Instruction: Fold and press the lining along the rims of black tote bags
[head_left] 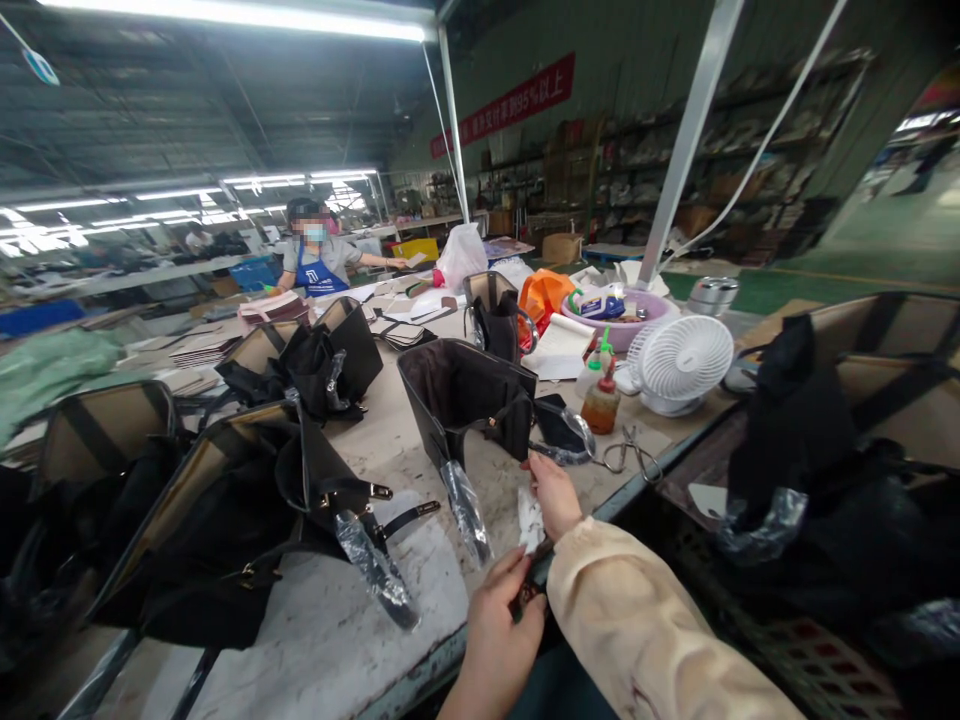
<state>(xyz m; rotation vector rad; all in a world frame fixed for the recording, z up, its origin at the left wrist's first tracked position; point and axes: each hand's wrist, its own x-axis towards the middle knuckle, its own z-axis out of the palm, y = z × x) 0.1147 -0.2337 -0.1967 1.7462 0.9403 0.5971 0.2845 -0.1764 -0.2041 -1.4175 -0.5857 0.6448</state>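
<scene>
At the table's near edge, my right hand [556,497] has its fingers curled at a crumpled white cloth [529,520]; their tips reach the lower corner of a black handbag [469,395]. My left hand [506,620] is just below, thumb and fingers bent together near the cloth's lower end. What they pinch is hidden. The handbag stands upright with its top gaping, and a plastic-wrapped handle [465,510] hangs down its front. Right of it lie another wrapped strap [577,435] and a pair of scissors [630,455].
More black bags [217,530] crowd the left side, and others [825,430] are piled at right. Beyond the scissors are a bottle of amber liquid [601,405], a white fan [679,362] and a purple basin [637,325]. A co-worker [319,260] in a blue apron stands across the table.
</scene>
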